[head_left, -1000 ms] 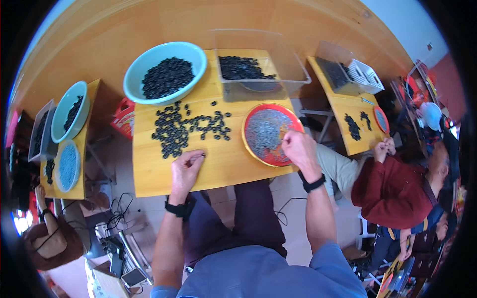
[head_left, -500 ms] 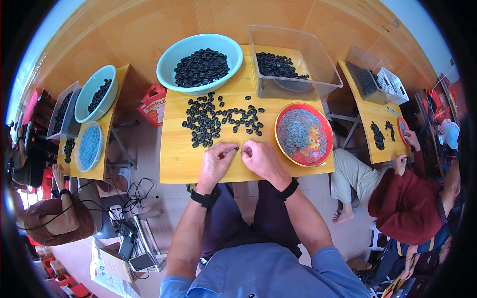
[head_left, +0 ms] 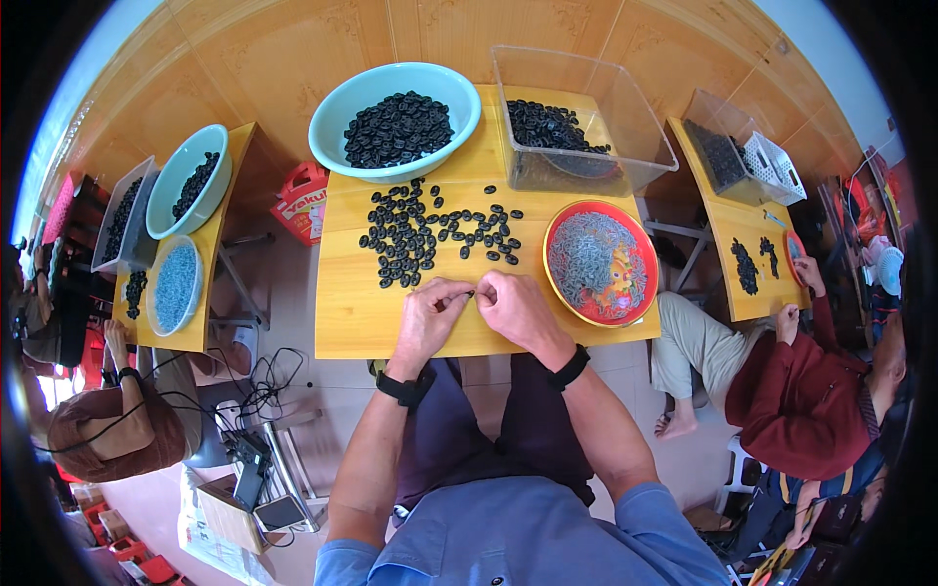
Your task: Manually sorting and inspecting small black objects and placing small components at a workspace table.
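Wooden floor all around, with a yellow table (head_left: 362, 317) in the middle. On the table: a scatter of small black rings (head_left: 430, 232) across its centre, a light blue bowl (head_left: 332, 122) heaped with more rings at the far left corner, a clear plastic bin (head_left: 586, 122) holding rings at the far right, and a red plate (head_left: 599, 262) of small grey pieces on the right side. Just below the scatter, at the near edge, left hand (head_left: 428, 317) and right hand (head_left: 516, 311) brought close together, fingertips almost touching. Fingers of both hands curled and pinched inward around something small and dark between them, probably one ring; too small to tell exactly which fingers grip it or how. Pinched piece well clear of the main scatter, just off the nearest loose rings. Black bands on both wrists. Off to the left, another yellow table with bowls and a person's arm beside it; off to the right, a person in a dark red top (head_left: 801, 410) at a third table.
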`<state>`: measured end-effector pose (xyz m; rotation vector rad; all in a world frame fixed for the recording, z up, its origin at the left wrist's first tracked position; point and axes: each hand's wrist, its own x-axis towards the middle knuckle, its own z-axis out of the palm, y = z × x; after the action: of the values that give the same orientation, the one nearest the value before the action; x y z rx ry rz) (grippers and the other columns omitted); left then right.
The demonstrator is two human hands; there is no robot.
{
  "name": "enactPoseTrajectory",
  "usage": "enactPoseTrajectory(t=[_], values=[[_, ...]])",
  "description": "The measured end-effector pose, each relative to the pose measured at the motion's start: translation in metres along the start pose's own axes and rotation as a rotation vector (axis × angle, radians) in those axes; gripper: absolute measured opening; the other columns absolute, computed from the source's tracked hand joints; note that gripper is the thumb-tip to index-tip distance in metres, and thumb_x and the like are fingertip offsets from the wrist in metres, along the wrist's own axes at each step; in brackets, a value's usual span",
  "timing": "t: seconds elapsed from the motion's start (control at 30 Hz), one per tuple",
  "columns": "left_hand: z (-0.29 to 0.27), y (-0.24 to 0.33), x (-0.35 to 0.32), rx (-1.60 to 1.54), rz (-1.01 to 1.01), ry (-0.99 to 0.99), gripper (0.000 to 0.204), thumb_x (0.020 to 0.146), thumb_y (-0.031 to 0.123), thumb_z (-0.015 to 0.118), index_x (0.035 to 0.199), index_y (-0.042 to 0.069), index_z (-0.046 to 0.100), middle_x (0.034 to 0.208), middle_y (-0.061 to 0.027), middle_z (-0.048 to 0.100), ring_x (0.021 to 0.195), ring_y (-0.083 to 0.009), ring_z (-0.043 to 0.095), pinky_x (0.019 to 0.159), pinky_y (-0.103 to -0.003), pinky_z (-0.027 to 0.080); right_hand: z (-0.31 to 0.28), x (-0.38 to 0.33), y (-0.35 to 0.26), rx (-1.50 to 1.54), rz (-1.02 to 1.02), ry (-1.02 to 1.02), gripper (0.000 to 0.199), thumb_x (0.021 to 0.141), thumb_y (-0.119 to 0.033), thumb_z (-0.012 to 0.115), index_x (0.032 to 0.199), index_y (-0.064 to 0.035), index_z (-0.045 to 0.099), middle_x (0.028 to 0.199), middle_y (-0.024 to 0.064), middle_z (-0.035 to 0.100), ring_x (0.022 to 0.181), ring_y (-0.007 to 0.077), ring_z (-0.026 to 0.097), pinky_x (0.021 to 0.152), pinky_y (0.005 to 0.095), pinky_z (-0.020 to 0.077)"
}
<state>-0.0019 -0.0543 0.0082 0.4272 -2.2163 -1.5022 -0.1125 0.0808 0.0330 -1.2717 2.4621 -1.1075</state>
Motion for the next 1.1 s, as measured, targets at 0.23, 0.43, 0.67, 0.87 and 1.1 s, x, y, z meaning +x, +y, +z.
enactPoseTrajectory(t=[0.23, 0.43, 0.67, 0.87, 1.1], values=[[0.001, -0.003, 0.0, 0.006, -0.008, 0.003, 0.016, 0.087, 0.003, 0.071, 0.102, 0.006, 0.077, 0.081, -0.0057, 0.068, 0.064, -0.0114, 0.057, 0.06, -0.026, 0.048, -0.002, -0.001, 0.002, 0.126, 0.059, 0.003, 0.009, 0.082, -0.007, 0.066, 0.08, 0.0008, 0.068, 0.074, 0.0199, 0.069, 0.07, 0.0373, 0.069, 0.065, 0.044, 0.0548], [0.001, -0.007, -0.002, -0.042, -0.008, 0.021, 0.016, 0.087, 0.003, 0.071, 0.102, 0.006, 0.077, 0.084, -0.006, 0.069, 0.066, -0.0114, 0.058, 0.061, -0.026, 0.048, 0.0, 0.0, 0.003, 0.117, 0.067, -0.014, 0.009, 0.082, -0.007, 0.066, 0.08, 0.0007, 0.068, 0.074, 0.0196, 0.069, 0.071, 0.0365, 0.07, 0.065, 0.0433, 0.0552], [0.0, -0.004, 0.0, -0.018, -0.031, -0.016, 0.016, 0.088, 0.0, 0.071, 0.103, 0.003, 0.076, 0.085, -0.0043, 0.068, 0.068, -0.0096, 0.055, 0.063, -0.025, 0.045, 0.002, 0.0, 0.005, 0.144, 0.078, -0.022, 0.008, 0.082, -0.007, 0.067, 0.081, 0.001, 0.069, 0.074, 0.0191, 0.069, 0.072, 0.0364, 0.07, 0.066, 0.0421, 0.0555], [0.001, -0.004, 0.0, 0.017, -0.008, -0.018, 0.016, 0.088, 0.004, 0.071, 0.102, 0.007, 0.077, 0.085, -0.0058, 0.07, 0.065, -0.0121, 0.058, 0.061, -0.027, 0.049, 0.01, -0.006, 0.017, 0.429, 0.206, -0.027, 0.007, 0.085, -0.003, 0.067, 0.087, 0.0028, 0.069, 0.075, 0.0129, 0.072, 0.067, 0.0206, 0.072, 0.064, 0.0316, 0.0553], [0.002, -0.003, -0.001, -0.037, -0.058, -0.004, 0.014, 0.089, 0.003, 0.072, 0.103, 0.003, 0.076, 0.082, -0.0033, 0.068, 0.067, -0.0082, 0.054, 0.061, -0.025, 0.045, 0.015, -0.008, 0.025, 0.608, 0.222, -0.037, 0.007, 0.087, 0.001, 0.067, 0.092, 0.0049, 0.069, 0.08, 0.0084, 0.073, 0.072, 0.0125, 0.072, 0.066, 0.0262, 0.0558]])
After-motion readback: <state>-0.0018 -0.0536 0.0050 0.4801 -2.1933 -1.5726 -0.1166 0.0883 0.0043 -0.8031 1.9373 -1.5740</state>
